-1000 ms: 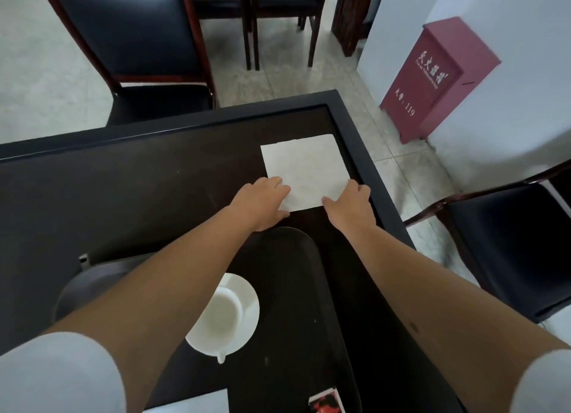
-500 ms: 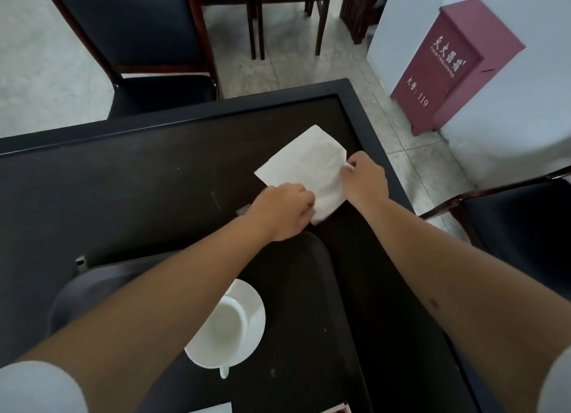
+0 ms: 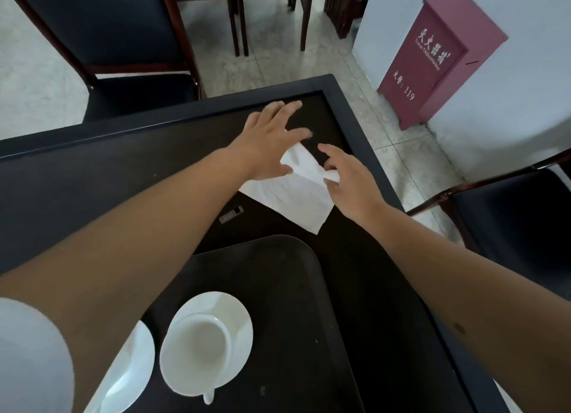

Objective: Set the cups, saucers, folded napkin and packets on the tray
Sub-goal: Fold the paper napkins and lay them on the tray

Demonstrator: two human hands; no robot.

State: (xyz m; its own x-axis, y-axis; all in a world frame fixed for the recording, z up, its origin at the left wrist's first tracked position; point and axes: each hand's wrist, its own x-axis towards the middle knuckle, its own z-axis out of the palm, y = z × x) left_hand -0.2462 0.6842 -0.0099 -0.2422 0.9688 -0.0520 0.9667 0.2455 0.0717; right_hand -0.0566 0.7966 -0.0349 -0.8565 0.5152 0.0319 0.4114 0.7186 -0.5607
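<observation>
Half a second ago my hands were bunched up on the napkin (image 3: 290, 196), pinching its edges. Now my left hand (image 3: 272, 140) has slid up past it, and the napkin is turned over on itself, with one corner sticking up.

My left hand's grip is spread wide and flat, fingers fanned out, thumb just touching the top of the napkin. My right hand (image 3: 349, 177) is half curled, and its grip pinches a rolled bit of the napkin's edge.

The napkin lies on the dark counter (image 3: 123, 177), near the far right corner, just past the tray (image 3: 278, 276). It is not on the tray yet. One cup (image 3: 197, 347) sits on its saucer (image 3: 234, 317) on the tray, close to me. A second saucer (image 3: 136, 360) peeks out under my left arm.

What could go wrong? I think the fold could come out crooked, because the paper is thin and bunched under my right hand. If I pull too hard, it may tear. It lies close to the counter's edge, so a quick push could send it to the floor. And my left arm hangs right over the cup, so if I pull back low I might bump it.
</observation>
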